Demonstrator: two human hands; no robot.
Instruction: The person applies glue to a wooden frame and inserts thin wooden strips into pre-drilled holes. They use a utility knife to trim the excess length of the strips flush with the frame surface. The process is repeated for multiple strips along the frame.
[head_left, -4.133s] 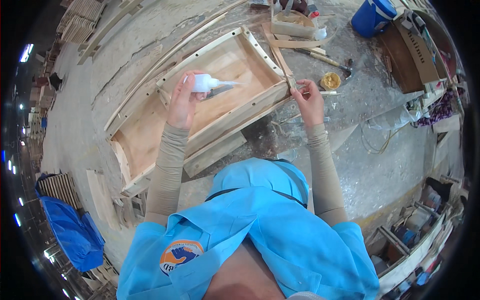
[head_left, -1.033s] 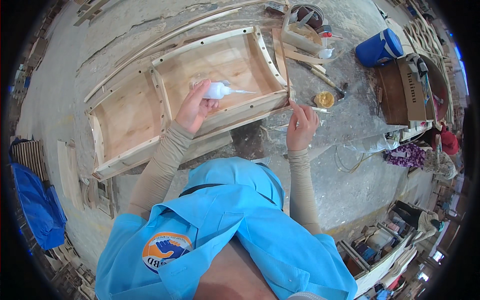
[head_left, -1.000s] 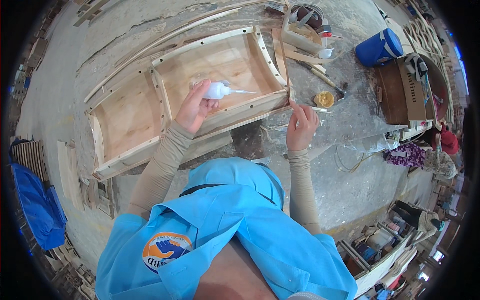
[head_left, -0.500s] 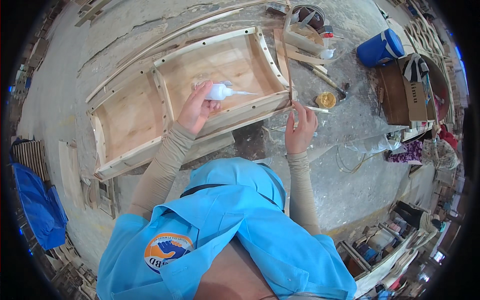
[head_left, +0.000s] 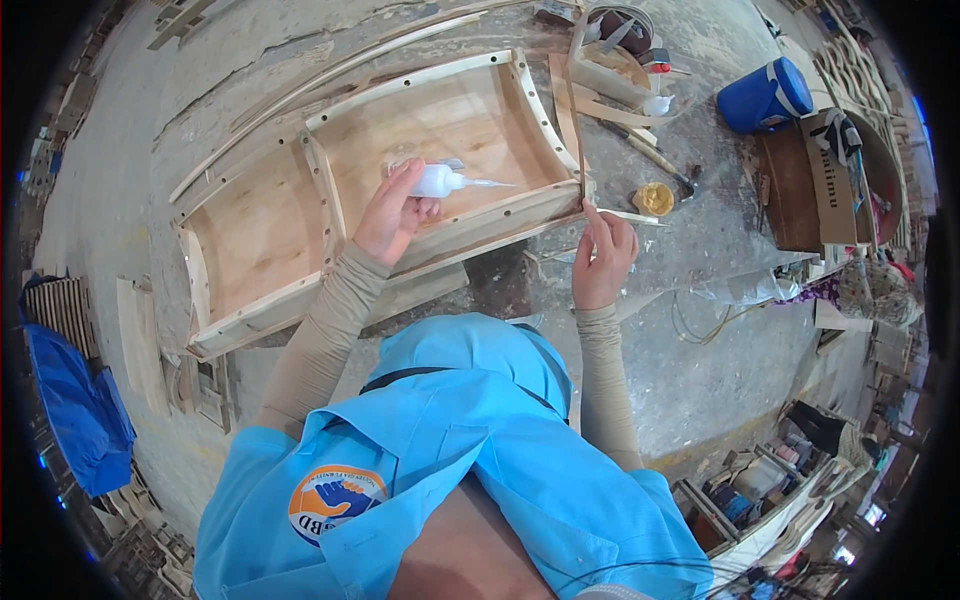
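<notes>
My left hand (head_left: 390, 215) is closed around a small white squeeze bottle (head_left: 433, 182) with a long thin clear nozzle. It hangs over the curved wooden frame (head_left: 480, 226), nozzle pointing right. This frame has two panelled compartments and dark holes along its rails. At its near right corner, my right hand (head_left: 603, 258) pinches the lower end of a thin wooden strip (head_left: 580, 140), which runs up past the frame's right side. The fingertips partly hide where strip and corner meet.
Right of the frame lie an open tub of yellowish paste (head_left: 654, 199), a hammer-like tool (head_left: 655, 158) and a plastic container (head_left: 612, 75). Farther right stand a blue jug (head_left: 764, 96) and a cardboard box (head_left: 830, 185). Long curved strips (head_left: 330, 75) lie behind the frame.
Both hands hold nearly the same places. My right fingers have drawn slightly closer together at the strip's end; the bottle has hardly moved.
</notes>
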